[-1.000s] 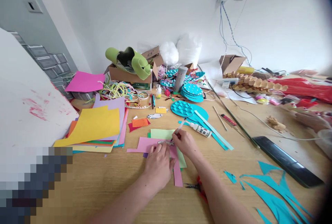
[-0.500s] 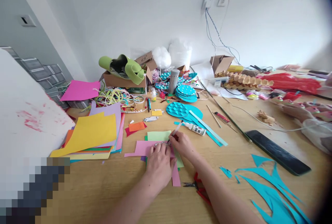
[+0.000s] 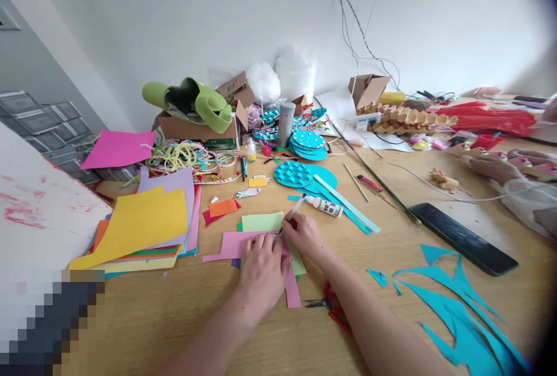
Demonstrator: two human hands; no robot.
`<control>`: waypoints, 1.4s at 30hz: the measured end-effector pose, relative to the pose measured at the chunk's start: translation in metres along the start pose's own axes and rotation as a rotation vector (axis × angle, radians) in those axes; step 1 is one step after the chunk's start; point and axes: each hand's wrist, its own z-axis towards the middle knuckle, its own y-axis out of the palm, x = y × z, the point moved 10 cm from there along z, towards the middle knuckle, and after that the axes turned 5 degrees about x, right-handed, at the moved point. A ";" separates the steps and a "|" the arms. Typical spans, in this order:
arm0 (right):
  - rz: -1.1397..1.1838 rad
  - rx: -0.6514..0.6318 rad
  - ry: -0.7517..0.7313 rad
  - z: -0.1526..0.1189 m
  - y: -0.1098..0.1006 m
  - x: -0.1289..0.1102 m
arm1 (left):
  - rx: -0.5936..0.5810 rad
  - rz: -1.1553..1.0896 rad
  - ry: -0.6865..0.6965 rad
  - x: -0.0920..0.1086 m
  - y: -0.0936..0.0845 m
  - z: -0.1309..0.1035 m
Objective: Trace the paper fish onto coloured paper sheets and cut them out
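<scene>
Camera view has swung slightly rightward, with left hand [image 3: 263, 270], fingers extended, resting on pink paper [image 3: 234, 245] and right hand [image 3: 303, 238] gripping a pen [image 3: 296, 207].

The paper [image 3: 237, 244] is pink, the underlying sheet [image 3: 263, 222] pale green, the stacked discs [image 3: 308, 139] white-dotted turquoise.

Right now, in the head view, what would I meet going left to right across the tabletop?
Yellow sheet → orange paper piece → left hand → right hand, holding a pen → thin wooden stick → black rectangular device.
</scene>
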 end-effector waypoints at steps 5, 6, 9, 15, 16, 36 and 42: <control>-0.021 0.022 0.034 0.001 -0.004 0.004 | 0.005 -0.011 0.002 0.000 0.000 0.000; -0.029 0.027 0.038 0.001 -0.005 0.005 | 0.006 -0.012 0.003 0.000 0.000 0.000; -0.053 0.039 0.041 0.001 -0.008 0.005 | 0.000 -0.014 0.005 0.000 0.000 0.000; -0.058 0.032 0.053 0.001 -0.009 0.007 | 0.005 -0.013 0.000 0.000 0.000 -0.001; -0.059 0.035 0.051 0.001 -0.009 0.007 | 0.008 -0.011 0.001 0.000 -0.001 -0.001; -0.081 0.044 0.068 -0.002 -0.011 0.007 | -0.002 -0.014 -0.005 -0.001 -0.001 -0.001; -0.080 0.035 0.064 -0.003 -0.011 0.006 | -0.001 -0.016 -0.001 -0.001 -0.001 -0.001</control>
